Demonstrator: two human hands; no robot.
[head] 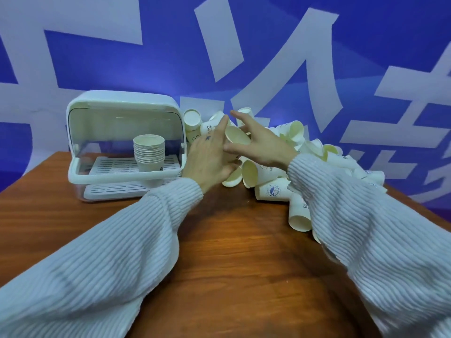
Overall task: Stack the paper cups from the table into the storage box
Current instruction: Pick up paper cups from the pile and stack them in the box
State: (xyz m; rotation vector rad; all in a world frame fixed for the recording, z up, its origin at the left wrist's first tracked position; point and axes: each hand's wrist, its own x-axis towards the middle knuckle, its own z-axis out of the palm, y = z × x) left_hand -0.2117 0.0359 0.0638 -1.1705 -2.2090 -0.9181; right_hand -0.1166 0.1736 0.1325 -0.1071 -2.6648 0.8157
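Your table (231,264) is wood w/ a reddish-brown grain, smooth, slight satin sheen. Storage box (124,103): white plastic shell, smooth and semi-glossy; its flip-up lid (122,128) is clear plastic, shiny, w/ reflections. Slotted tray (114,167) inside is white plastic, matt-ish. Stack of cups (149,152) in the box is paper, matt, cream inside. Loose cups (273,189) on the table are the same matt paper, white outside w/ blue print, rolled rims. Cup (236,135) between your hands is paper too, matt cream interior. Your sleeves (366,240) are ribbed knit cloth, pale grey-white, soft and fuzzy, no shine. Backdrop (268,45) looks like printed blue/white sheet, smooth, matt; exact material can't tell.
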